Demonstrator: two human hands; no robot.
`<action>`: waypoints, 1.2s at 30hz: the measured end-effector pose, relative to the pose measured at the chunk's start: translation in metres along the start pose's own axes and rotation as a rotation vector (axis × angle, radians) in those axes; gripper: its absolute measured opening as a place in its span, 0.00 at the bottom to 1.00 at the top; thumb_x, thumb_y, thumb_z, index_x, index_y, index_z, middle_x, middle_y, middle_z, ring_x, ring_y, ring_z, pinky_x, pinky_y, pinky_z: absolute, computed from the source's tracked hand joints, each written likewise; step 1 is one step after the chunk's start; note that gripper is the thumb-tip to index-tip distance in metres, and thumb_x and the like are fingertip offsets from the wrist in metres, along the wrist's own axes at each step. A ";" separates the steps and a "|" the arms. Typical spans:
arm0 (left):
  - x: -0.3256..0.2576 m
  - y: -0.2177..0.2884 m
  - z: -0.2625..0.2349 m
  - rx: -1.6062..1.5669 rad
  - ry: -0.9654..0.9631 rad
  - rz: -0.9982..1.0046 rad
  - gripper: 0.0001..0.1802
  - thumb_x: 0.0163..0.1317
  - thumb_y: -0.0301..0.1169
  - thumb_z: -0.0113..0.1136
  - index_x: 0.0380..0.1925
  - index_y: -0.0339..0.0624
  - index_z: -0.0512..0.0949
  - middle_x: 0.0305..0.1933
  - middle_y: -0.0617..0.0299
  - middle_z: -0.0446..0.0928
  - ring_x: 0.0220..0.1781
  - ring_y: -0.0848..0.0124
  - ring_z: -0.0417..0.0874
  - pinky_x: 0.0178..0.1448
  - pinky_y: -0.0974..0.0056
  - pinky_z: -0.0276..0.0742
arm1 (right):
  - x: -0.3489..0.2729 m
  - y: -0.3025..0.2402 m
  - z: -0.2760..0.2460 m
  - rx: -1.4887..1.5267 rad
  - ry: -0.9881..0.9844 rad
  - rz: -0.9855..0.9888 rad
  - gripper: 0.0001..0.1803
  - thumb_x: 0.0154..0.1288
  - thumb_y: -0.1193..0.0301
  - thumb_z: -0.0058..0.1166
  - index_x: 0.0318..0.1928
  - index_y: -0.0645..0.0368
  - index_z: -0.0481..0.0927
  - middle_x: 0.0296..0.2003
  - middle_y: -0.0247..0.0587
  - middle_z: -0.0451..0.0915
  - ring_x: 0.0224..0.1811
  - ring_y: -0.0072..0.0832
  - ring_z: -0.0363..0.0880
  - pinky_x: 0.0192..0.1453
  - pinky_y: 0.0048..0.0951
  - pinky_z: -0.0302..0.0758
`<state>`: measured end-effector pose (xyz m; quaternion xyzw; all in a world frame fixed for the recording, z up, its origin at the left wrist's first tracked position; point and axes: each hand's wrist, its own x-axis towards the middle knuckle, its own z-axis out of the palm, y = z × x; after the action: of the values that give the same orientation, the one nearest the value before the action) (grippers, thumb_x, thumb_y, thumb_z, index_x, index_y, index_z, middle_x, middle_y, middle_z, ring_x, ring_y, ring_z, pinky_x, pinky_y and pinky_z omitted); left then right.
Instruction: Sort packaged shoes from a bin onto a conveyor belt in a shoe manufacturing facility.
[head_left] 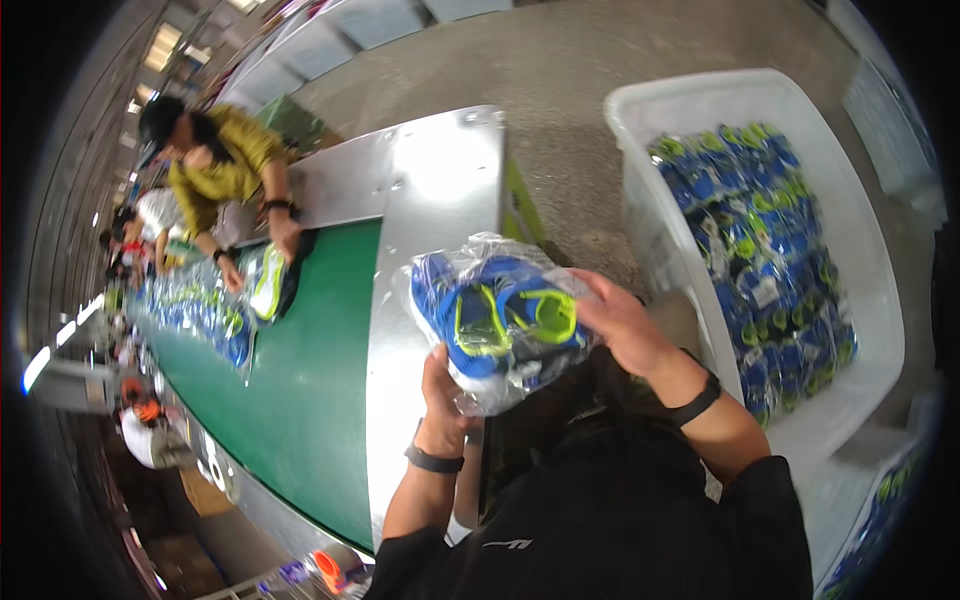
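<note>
Between my hands is a pair of blue sneakers with lime-green linings, wrapped in a clear plastic bag. My left hand grips the bag's near left side, thumb up along it and the other fingers hidden below. On the right side, my right hand is closed against the plastic, its fingertips partly hidden by the bag. The pair is held in the air over the near edge of the metal end plate of a conveyor. To my right stands a white plastic bin holding many similar bagged sneakers.
The green conveyor belt runs away to the left, carrying more bagged shoes. A person in a yellow top handles a lime-and-white shoe over it. Pale bins line the far floor; another bin stands at lower right.
</note>
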<state>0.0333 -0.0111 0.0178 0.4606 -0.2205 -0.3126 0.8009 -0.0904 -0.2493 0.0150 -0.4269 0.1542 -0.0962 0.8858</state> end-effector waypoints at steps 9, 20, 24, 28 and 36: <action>-0.014 -0.030 0.004 -0.457 0.126 -0.436 0.46 0.70 0.70 0.43 0.74 0.46 0.64 0.76 0.54 0.67 0.75 0.51 0.68 0.78 0.42 0.61 | -0.052 0.011 0.019 -0.332 0.214 -0.353 0.47 0.56 0.69 0.72 0.72 0.69 0.61 0.63 0.47 0.71 0.66 0.26 0.70 0.70 0.30 0.67; -0.010 -0.039 0.021 -0.459 0.335 -0.465 0.47 0.68 0.70 0.45 0.74 0.46 0.63 0.73 0.52 0.70 0.71 0.51 0.72 0.74 0.44 0.69 | -0.056 0.030 0.008 -0.184 0.096 -0.354 0.39 0.72 0.60 0.62 0.72 0.67 0.58 0.60 0.43 0.72 0.63 0.25 0.71 0.69 0.34 0.69; -0.007 -0.020 0.019 -0.284 0.000 -0.534 0.46 0.70 0.67 0.45 0.74 0.43 0.62 0.72 0.49 0.70 0.70 0.50 0.74 0.74 0.43 0.69 | -0.065 0.003 -0.054 -0.018 -0.112 0.044 0.36 0.80 0.41 0.39 0.66 0.60 0.74 0.54 0.34 0.81 0.58 0.23 0.78 0.61 0.30 0.73; 0.006 -0.013 0.032 -0.016 -0.301 -0.843 0.47 0.67 0.63 0.57 0.71 0.33 0.65 0.66 0.46 0.75 0.66 0.56 0.79 0.71 0.51 0.74 | -0.072 -0.016 -0.069 -0.244 -0.128 -0.012 0.33 0.79 0.47 0.47 0.67 0.64 0.73 0.54 0.35 0.81 0.59 0.22 0.77 0.62 0.29 0.74; 0.049 -0.037 0.097 0.079 -0.449 -0.940 0.36 0.77 0.54 0.50 0.65 0.30 0.71 0.58 0.54 0.81 0.56 0.69 0.84 0.63 0.63 0.78 | -0.107 -0.056 -0.101 -0.441 -0.140 0.007 0.37 0.63 0.61 0.71 0.66 0.67 0.72 0.54 0.40 0.82 0.57 0.23 0.79 0.63 0.28 0.75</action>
<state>-0.0055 -0.1178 0.0349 0.4614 -0.1676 -0.7209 0.4892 -0.2286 -0.3246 0.0205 -0.6153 0.1111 -0.0272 0.7799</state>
